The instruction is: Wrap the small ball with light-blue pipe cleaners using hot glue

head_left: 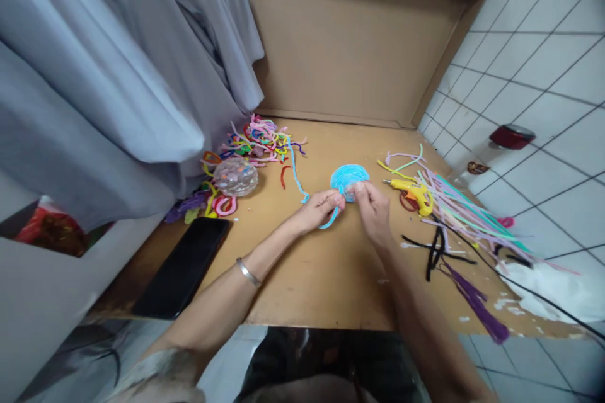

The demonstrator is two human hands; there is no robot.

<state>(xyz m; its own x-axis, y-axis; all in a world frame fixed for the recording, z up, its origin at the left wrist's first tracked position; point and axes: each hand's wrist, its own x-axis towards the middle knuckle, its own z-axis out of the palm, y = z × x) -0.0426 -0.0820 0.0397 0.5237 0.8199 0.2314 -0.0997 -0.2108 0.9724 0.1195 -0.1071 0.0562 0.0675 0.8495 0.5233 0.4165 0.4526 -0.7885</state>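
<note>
A flat blue coil of wound pipe cleaner is held up over the middle of the table. My right hand pinches its lower right edge between thumb and fingers. At the coil's lower left, my left hand is closed on the blue pipe cleaner strand, part of which loops out below the fingers. Another light blue length runs from behind my left hand up toward the colourful pile. The fingertips hide exactly where strand and coil meet.
A yellow glue gun lies right, beside long pastel pipe cleaners, black pieces and a purple tassel. Left are a clear bumpy bowl, a pipe cleaner pile and a black phone. Cardboard stands behind.
</note>
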